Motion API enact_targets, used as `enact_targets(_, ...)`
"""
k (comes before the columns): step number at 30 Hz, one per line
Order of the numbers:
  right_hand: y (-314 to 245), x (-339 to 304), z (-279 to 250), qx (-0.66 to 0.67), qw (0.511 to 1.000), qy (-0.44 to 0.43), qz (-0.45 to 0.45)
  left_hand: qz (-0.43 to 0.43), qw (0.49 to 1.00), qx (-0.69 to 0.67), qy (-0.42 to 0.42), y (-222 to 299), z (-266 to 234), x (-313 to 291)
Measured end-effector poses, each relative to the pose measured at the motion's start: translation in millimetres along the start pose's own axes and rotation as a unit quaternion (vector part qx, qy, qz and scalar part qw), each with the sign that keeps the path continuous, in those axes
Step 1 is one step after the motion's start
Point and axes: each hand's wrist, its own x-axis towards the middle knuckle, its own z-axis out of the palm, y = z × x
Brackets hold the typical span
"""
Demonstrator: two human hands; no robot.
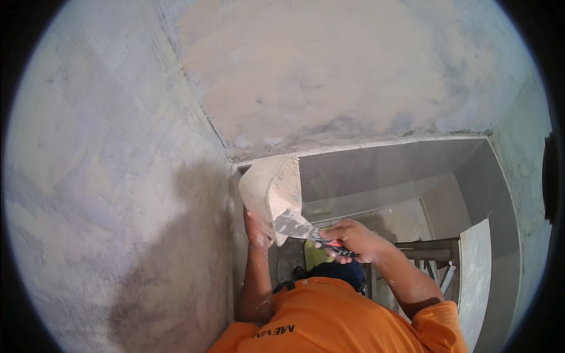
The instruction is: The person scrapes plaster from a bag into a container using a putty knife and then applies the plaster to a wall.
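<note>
My left hand (256, 228) grips a whitish, plaster-smeared mud pan (257, 183) from beneath and its left side, some fingers hidden behind it. Pale pinkish plaster (287, 187) coats the pan's inside. Closed around the dark handle with red on it, my right hand (357, 239) holds a putty knife (293, 226). The knife's smeared metal blade points left, at the lower end of the pan, with plaster on it. Both forearms have whitish specks.
A patchy plastered wall (88, 176) stands close on my left, meeting another plastered surface (353, 65) at a corner. Lower right is a dark wooden frame (432, 250) beside a pale upright panel (474, 276). Something yellow-green (316, 254) lies below my hands.
</note>
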Motion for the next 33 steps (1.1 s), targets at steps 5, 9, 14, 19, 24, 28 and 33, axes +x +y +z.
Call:
enact_targets(5,10,20,16,0.052,0.998,0.023,-0.041,-0.083,0.985,-0.137,-0.07,10,38,-10)
enact_targets(9,6,17,15,0.024,0.997,0.011,-0.068,-0.076,0.981,-0.147,-0.097,19,43,-9)
enact_targets(14,-8,6,15,0.009,0.997,0.014,-0.072,-0.082,0.985,-0.131,-0.082,16,44,-12)
enact_targets(19,-26,-4,9,0.064,0.997,0.018,-0.03,-0.035,0.994,0.015,-0.102,1,34,-11)
enact_targets(24,-52,-13,6,0.031,0.997,0.045,-0.059,-0.101,0.985,-0.09,-0.106,-22,16,-8)
enact_targets(28,-65,-30,13,-0.217,0.953,0.128,-0.17,-0.144,0.97,-0.176,-0.083,-9,30,-14)
enact_targets(33,-56,-46,33,-0.441,0.8,0.255,-0.316,-0.084,0.976,-0.199,-0.023,6,43,-7)
